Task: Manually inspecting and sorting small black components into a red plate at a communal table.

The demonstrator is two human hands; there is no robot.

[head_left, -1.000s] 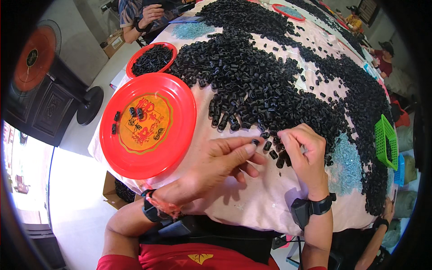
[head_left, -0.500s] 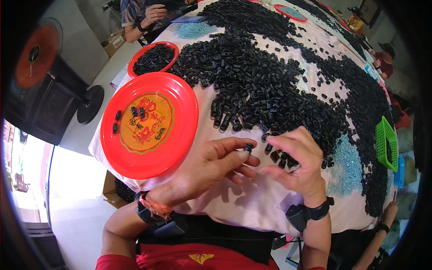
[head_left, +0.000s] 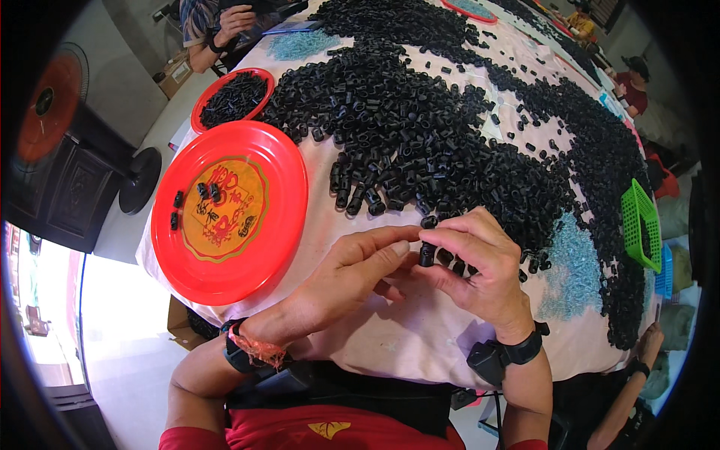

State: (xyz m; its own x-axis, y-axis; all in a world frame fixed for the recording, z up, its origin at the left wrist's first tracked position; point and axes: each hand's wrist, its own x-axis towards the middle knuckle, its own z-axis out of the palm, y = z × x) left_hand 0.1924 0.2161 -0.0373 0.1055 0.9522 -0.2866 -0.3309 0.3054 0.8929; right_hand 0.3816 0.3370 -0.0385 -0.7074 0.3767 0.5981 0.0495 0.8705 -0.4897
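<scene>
the fingers of the right hand [head_left: 484, 266] are pinching a small black cylindrical plastic piece [head_left: 427, 256] between thumb and forefinger. the fingers of the left hand [head_left: 349, 266] are pointing at it from just beside; i cannot tell whether they are gripping it too. a pale pink cloth-covered counter [head_left: 390, 349] is lying beneath the fingers, and a broad heap of black tubular pieces [head_left: 405, 127] is spreading beyond them. left of the fingers, a round red plastic plate [head_left: 286, 232] is carrying a few black pieces [head_left: 214, 193]; to their right, a pile of pale blue translucent bits [head_left: 574, 274] is lying.
</scene>
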